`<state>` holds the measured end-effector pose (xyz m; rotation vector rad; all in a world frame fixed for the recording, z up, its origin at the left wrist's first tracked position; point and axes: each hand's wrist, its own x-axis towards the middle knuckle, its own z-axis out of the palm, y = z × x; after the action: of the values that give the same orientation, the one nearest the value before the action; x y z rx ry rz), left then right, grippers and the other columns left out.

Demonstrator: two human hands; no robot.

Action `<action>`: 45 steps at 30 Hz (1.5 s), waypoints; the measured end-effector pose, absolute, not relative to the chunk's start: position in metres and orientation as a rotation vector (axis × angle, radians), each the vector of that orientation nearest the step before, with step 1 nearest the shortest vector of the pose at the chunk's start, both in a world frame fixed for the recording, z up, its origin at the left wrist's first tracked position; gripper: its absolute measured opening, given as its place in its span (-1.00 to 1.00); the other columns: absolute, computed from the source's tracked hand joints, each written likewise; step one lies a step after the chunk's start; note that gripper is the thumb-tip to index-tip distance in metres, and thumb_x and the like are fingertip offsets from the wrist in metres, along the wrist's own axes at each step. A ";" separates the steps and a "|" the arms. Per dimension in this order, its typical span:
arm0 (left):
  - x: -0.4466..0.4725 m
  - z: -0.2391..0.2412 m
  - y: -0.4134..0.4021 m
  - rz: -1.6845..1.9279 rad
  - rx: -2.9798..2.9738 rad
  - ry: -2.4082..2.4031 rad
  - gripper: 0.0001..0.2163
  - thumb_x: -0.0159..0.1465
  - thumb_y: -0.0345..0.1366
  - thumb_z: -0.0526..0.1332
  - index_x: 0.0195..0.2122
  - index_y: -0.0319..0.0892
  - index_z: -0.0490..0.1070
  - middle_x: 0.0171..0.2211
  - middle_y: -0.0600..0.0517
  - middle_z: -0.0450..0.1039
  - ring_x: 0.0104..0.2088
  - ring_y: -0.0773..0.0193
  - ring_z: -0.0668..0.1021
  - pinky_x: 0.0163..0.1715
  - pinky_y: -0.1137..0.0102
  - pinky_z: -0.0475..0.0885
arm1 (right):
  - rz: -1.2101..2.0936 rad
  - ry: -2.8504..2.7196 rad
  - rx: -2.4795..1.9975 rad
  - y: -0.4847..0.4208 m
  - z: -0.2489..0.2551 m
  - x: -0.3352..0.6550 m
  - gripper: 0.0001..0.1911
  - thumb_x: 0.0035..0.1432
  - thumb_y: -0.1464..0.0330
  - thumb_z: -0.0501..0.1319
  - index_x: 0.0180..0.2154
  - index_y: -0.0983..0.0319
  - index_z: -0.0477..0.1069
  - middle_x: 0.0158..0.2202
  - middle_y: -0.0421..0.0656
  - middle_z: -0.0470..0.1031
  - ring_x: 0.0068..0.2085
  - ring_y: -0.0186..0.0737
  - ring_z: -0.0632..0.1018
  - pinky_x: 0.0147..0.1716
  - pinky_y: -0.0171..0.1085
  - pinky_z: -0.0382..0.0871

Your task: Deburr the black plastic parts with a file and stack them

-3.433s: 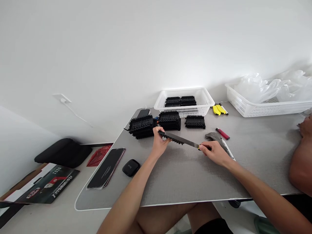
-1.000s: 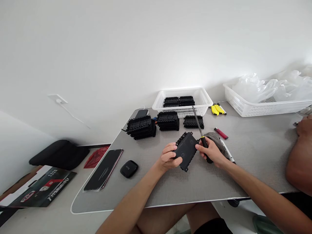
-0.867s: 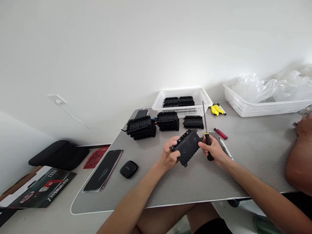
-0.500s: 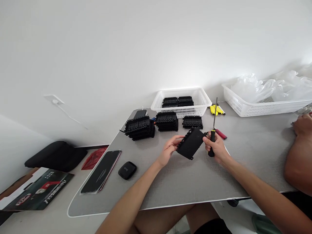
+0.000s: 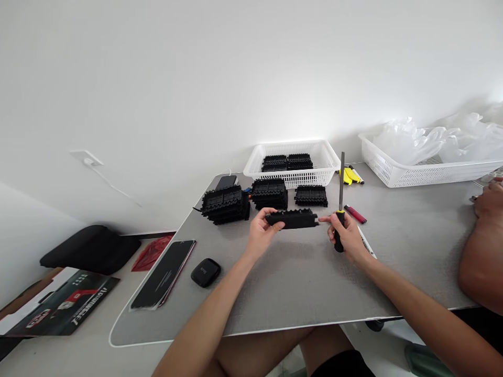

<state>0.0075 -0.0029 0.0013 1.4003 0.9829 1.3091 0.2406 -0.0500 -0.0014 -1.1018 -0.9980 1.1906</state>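
My left hand (image 5: 262, 230) is closed on the left end of a black plastic part (image 5: 296, 219) with a toothed edge, held above the table and seen nearly edge-on. My right hand (image 5: 348, 235) wraps round the black-and-yellow handle of a file (image 5: 341, 183), whose flat blade points up. Its index finger stretches to the part's right end, at or very near it. Behind my hands stand a left stack of similar black parts (image 5: 223, 203), a middle stack (image 5: 269, 193) and a smaller pile (image 5: 310, 196).
A white basket (image 5: 291, 179) holds more black parts; another basket (image 5: 424, 175) holds plastic bags. Yellow-handled pliers (image 5: 349, 176), a red lighter (image 5: 356, 213) and a white pen (image 5: 367, 243) lie right. A phone-like slab (image 5: 163, 275) and black case (image 5: 205, 272) lie left. Another person's arm (image 5: 481, 246) rests at right.
The black part has turned from showing its broad flat face to nearly edge-on, and is now level. My right hand has moved its grip off the part's right side, keeping the file upright.
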 end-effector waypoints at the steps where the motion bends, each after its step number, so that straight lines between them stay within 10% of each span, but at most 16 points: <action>1: 0.002 0.003 0.001 1.329 1.430 0.984 -0.62 0.00 -0.15 0.44 -0.24 -0.17 0.37 -0.41 0.07 0.36 -0.43 0.34 0.42 -0.44 0.46 0.33 | 1.194 -1.045 -1.099 -0.050 -0.001 0.243 -0.51 0.10 -0.12 0.16 -0.32 0.15 0.16 -0.36 -0.17 0.45 -0.59 -0.39 0.28 -0.64 -0.33 0.20; 15: -0.021 0.004 0.019 1.445 1.727 1.000 -0.80 0.15 -0.22 0.30 -0.25 -0.14 0.35 -0.28 0.00 0.34 -0.33 0.28 0.38 -0.38 0.43 0.29 | 0.932 -2.066 -1.244 -0.050 0.007 0.268 -0.56 0.29 0.07 -0.01 -0.51 0.21 0.25 -0.56 -0.24 0.20 -0.50 -0.31 0.20 -0.49 -0.30 0.04; 45: -0.022 0.011 0.014 1.349 1.844 0.949 -0.82 0.17 -0.19 0.30 -0.29 -0.14 0.38 -0.34 0.01 0.36 -0.37 0.29 0.39 -0.40 0.42 0.33 | 0.827 -2.133 -1.324 -0.048 0.007 0.272 -0.53 0.31 0.04 -0.07 -0.51 0.20 0.21 -0.59 -0.25 0.14 -0.53 -0.32 0.17 -0.50 -0.28 -0.03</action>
<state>-0.0223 0.0137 0.0107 1.8438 0.9487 1.3485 0.2718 -0.0475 0.0066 -1.3243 -2.1332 0.8274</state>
